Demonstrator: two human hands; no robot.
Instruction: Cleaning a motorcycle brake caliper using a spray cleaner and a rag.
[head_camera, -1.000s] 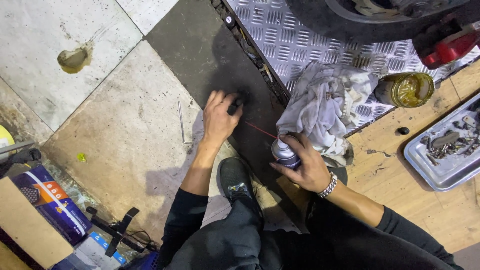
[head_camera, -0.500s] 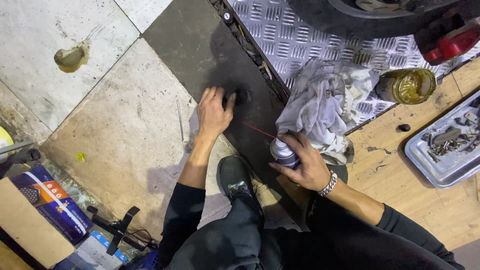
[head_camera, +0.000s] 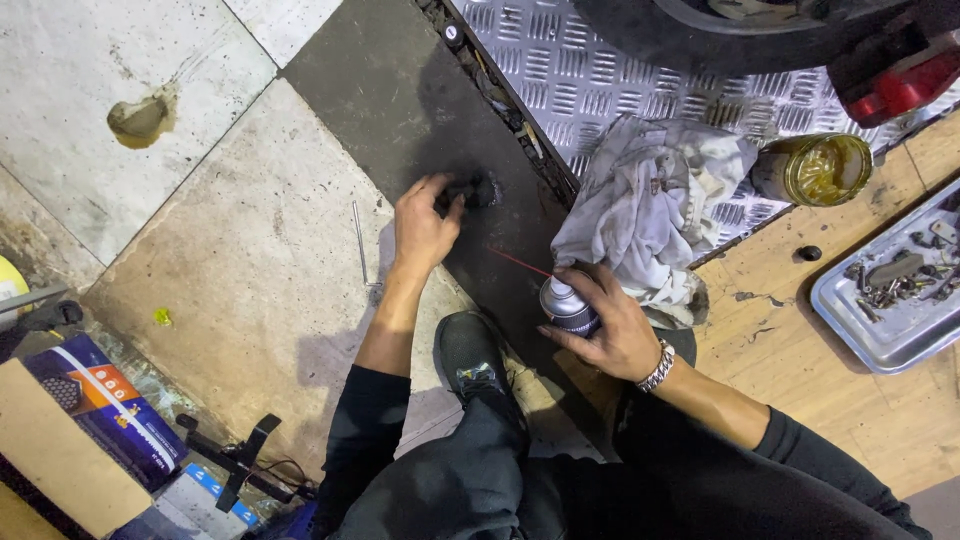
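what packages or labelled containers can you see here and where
Spray can: in the right hand, dark cylinder, pale cap, thin red straw.
Printed box: lower left floor, dark blue with orange and white.
Cardboard box: bottom left corner, plain brown.
Jar: upper right, yellowish, lying sideways.

The left hand (head_camera: 425, 228) rests on the floor mat (head_camera: 400, 110), its fingers (head_camera: 452, 210) on a small part (head_camera: 478, 190) near the mat's right edge. The right hand (head_camera: 610, 325) holds a spray can (head_camera: 568, 305) nearer the person, the can's straw (head_camera: 518, 262) pointing toward the part. Between the hands, nearer still, stands a shoe (head_camera: 475, 362). A rag (head_camera: 655, 205) lies just beyond the right hand, across the edge of the tread plate (head_camera: 590, 70). A jar (head_camera: 812, 170) sits right of the rag. A tray (head_camera: 885, 290) of small parts lies on the wooden floor (head_camera: 800, 370) at far right. A box (head_camera: 100, 405) sits at the lower left.
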